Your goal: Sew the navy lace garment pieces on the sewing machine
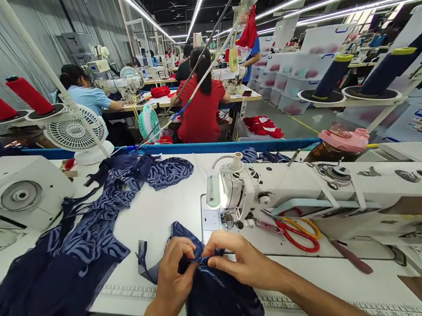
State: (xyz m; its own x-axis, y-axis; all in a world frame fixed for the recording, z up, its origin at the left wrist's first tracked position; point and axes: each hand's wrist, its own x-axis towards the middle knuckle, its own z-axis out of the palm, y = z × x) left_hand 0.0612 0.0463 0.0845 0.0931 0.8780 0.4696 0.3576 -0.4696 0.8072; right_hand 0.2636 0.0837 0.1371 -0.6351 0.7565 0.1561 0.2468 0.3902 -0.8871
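Observation:
Both my hands pinch a dark navy piece of fabric (222, 306) at the table's front edge; part of it hangs down toward my lap. My left hand (177, 273) is closed on the cloth, thumb against the fingers. Close beside it, my right hand (239, 260) grips the same cloth between thumb and forefinger. What exactly lies between the fingertips is too small to make out. Just beyond the right hand is the needle area of a white sewing machine (291, 182), its lamp lit. A pile of navy patterned fabric pieces (97, 224) spreads over the table to the left.
Red-handled scissors (297, 235) and a tool with a brown handle (353, 258) lie by the machine. Another machine (16, 194) stands at the left, near a white fan (74, 129). Thread cones (332, 77) rise at the right. Co-workers sit ahead.

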